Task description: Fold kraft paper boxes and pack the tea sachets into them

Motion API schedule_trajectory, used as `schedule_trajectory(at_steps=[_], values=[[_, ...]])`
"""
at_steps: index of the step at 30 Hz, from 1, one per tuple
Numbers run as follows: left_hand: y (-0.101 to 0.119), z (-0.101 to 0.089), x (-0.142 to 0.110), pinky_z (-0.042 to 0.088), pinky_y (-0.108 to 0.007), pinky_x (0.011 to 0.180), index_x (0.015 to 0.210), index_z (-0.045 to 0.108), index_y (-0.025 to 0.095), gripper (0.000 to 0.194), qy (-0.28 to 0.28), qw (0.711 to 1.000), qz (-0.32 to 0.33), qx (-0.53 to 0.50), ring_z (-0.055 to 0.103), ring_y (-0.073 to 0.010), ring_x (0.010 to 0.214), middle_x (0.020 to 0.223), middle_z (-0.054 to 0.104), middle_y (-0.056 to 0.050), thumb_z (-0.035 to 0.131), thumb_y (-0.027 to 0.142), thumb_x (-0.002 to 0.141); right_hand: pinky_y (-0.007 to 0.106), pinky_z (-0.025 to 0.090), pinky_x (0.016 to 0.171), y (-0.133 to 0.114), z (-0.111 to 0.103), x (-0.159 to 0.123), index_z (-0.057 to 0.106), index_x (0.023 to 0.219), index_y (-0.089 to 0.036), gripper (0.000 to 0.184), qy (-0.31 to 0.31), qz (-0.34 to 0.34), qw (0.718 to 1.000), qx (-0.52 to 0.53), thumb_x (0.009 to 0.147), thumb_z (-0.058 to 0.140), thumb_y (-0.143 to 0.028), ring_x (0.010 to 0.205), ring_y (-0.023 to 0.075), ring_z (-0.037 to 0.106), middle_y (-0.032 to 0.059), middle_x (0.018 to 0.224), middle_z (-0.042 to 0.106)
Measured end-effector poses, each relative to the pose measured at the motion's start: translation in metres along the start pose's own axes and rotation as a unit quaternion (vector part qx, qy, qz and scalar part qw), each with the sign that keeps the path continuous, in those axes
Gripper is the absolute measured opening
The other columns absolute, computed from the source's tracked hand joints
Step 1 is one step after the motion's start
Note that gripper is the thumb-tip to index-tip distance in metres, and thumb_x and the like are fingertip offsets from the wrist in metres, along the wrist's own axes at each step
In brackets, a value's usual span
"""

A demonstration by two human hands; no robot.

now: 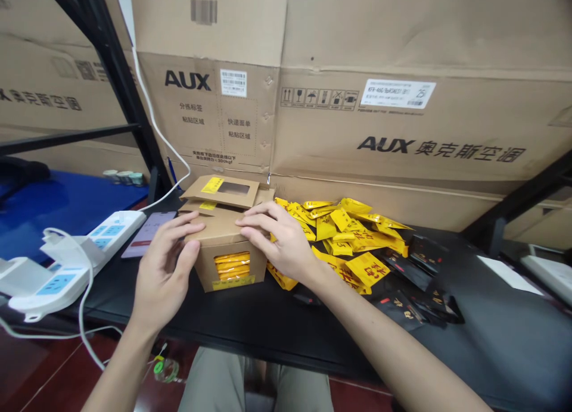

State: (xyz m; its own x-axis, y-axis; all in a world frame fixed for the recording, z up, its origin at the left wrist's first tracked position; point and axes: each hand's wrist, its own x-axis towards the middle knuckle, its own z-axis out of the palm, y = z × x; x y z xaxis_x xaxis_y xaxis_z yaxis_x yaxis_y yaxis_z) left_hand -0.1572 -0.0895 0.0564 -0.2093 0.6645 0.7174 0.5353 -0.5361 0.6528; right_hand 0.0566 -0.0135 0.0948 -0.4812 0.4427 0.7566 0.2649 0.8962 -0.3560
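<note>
A small kraft cardboard box (pixel 227 269) stands on the black table (pixel 268 322), with yellow sachets showing through its front window. Its top flaps, one with a window (pixel 218 192), stand raised and partly open. My left hand (pixel 167 263) grips the box's left side and top edge. My right hand (pixel 277 236) presses on its top right corner. To the right of the box lies a heap of yellow sachets (pixel 344 233), touching its side. Black sachets (pixel 415 269) lie scattered beyond the heap.
A phone (pixel 147 233) lies just left of my left hand, next to white power strips (pixel 107 239) and their cables. A blue mat (pixel 58 209) lies at the left. Large AUX cardboard cartons (pixel 357 102) stand along the table's back edge, behind black shelf posts.
</note>
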Motion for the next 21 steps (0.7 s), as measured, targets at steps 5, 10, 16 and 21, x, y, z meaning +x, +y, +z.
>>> schedule_trajectory(at_steps=[5,10,16,21], values=[[-0.001,0.001,-0.002,0.043,-0.046,0.12,0.113,0.07,0.027,0.019,0.012,1.0,-0.01,0.002,0.057,-0.0254,0.137,0.138,0.066,-0.005,0.06,0.034,0.098,0.04,0.054,0.102,-0.001,0.002,-0.003,0.076,0.112,-0.022,0.028,0.0,0.005,1.0,0.008,0.102,0.056,-0.038,0.112,0.0185,0.064,0.0086,0.115,0.069],[-0.005,0.004,-0.009,0.041,-0.05,0.121,0.121,0.065,0.027,0.024,0.009,0.999,0.014,0.045,0.054,-0.0271,0.141,0.146,0.061,-0.007,0.061,0.032,0.098,0.05,0.045,0.115,0.002,0.003,-0.014,0.069,0.132,-0.028,0.04,-0.057,-0.013,0.998,-0.027,0.098,0.061,-0.047,0.135,0.0233,0.053,0.0105,0.142,0.061],[-0.008,0.016,-0.022,0.042,-0.051,0.119,0.14,0.053,0.028,0.051,0.025,0.983,0.1,0.153,0.048,-0.0298,0.147,0.161,0.047,-0.011,0.068,0.026,0.092,0.057,0.041,0.118,0.003,-0.007,-0.016,0.064,0.141,-0.032,0.052,-0.123,0.009,0.99,-0.061,0.094,0.065,-0.053,0.148,0.0311,0.042,0.0126,0.162,0.04],[-0.001,0.025,-0.02,0.041,-0.05,0.12,0.147,0.049,0.029,0.057,0.011,0.976,0.113,0.184,0.044,-0.0311,0.151,0.165,0.042,-0.012,0.068,0.029,0.093,0.054,0.055,0.103,-0.006,-0.02,-0.003,0.044,0.157,-0.038,0.061,-0.223,0.029,0.969,-0.106,0.099,0.059,-0.047,0.128,0.0304,0.059,0.0149,0.145,0.049]])
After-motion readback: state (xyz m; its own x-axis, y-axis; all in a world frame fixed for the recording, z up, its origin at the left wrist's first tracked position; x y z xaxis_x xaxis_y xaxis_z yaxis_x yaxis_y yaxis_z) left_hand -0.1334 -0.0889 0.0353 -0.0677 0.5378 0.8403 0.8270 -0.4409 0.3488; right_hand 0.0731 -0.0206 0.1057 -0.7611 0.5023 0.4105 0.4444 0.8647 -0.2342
